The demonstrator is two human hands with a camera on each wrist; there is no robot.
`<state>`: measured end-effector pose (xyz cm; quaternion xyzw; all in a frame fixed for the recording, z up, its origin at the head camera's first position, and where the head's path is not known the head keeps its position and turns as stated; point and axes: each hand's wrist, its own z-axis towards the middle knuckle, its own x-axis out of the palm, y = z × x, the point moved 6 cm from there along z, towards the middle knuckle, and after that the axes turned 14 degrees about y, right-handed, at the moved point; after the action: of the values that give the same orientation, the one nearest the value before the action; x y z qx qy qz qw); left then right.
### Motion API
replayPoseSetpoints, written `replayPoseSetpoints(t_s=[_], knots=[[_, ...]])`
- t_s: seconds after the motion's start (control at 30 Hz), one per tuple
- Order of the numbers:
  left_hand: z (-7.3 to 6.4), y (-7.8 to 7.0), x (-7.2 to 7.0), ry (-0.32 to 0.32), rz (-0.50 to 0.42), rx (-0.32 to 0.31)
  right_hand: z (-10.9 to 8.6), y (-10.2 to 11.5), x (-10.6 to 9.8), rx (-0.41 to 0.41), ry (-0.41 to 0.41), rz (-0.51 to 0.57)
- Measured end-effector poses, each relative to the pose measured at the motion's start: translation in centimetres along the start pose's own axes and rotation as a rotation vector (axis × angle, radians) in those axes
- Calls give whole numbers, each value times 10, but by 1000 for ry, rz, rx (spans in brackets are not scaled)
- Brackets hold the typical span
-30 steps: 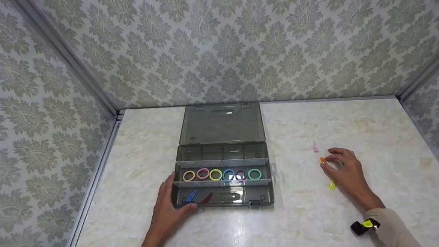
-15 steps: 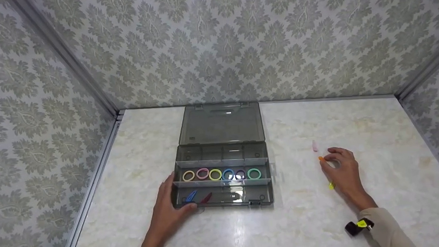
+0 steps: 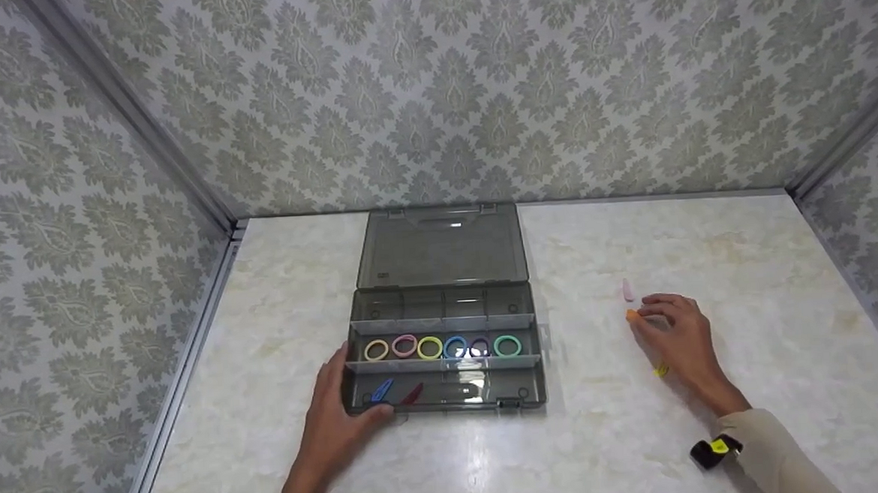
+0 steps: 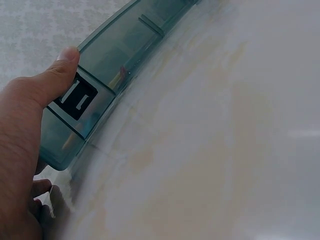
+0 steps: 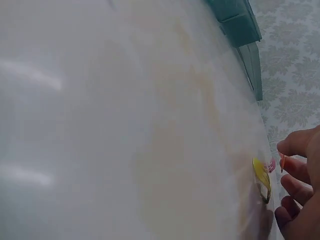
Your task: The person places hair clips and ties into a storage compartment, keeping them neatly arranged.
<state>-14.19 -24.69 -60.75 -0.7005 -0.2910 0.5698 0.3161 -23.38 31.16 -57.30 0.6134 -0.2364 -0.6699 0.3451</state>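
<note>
A smoky plastic compartment box (image 3: 445, 366) lies on the table with its lid (image 3: 443, 246) folded back. My left hand (image 3: 335, 417) grips its front left corner, thumb on the front wall (image 4: 65, 62) and fingers along the left side. In the front compartment lie a blue hair clip (image 3: 382, 390) and a dark red one (image 3: 413, 393); several coloured hair ties (image 3: 430, 348) line the middle one. My right hand (image 3: 680, 339) pinches an orange hair clip (image 3: 633, 315) between thumb and forefinger. A yellow hair clip (image 5: 261, 172) lies under that hand, and a pink clip (image 3: 628, 291) just beyond its fingertips.
The pale marbled table (image 3: 599, 433) runs back to a patterned wall (image 3: 461, 87). Metal edging (image 3: 176, 388) borders the left side. A black band with a yellow mark (image 3: 716, 450) sits at the right wrist.
My right hand has shifted slightly left with the orange hair clip, uncovering a little less of the yellow one. My left hand stays on the box corner.
</note>
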Motion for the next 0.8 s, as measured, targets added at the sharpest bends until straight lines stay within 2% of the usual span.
replayPoseSetpoints(t_s=[0.1, 0.4, 0.63, 0.8], knots=[[0, 1, 0, 4, -7, -7, 0, 8, 2, -16, 1, 23], [0, 0, -1, -6, -12, 11, 3, 31, 13, -161, 6, 63], [0, 1, 0, 9, -21, -29, 5, 50, 23, -281, 22, 18], [0, 1, 0, 8, -22, -28, 7, 63, 28, -350, 24, 1]])
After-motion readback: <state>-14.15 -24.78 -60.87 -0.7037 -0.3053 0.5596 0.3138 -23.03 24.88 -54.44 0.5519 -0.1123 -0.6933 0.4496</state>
